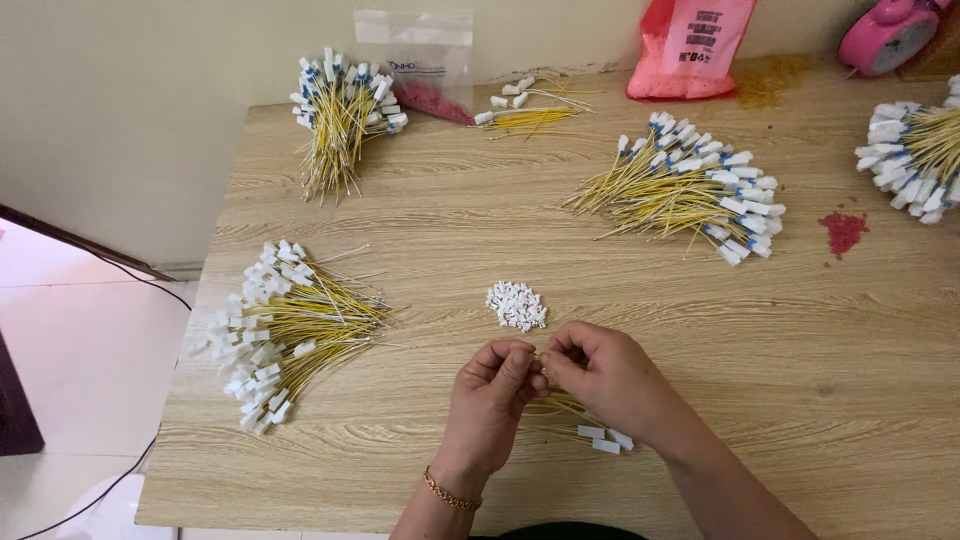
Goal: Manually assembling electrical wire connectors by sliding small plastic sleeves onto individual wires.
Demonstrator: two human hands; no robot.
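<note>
Pink bag (690, 45) behind clear pouch (415, 60)

Bare forearms, no sleeves; thin gold chain bracelet (449, 493) on left wrist.

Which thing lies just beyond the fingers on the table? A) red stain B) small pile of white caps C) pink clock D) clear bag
B: the pile of white caps lies on the table right above the left hand and right hand; clock, bag and stain lie farther off.
</note>
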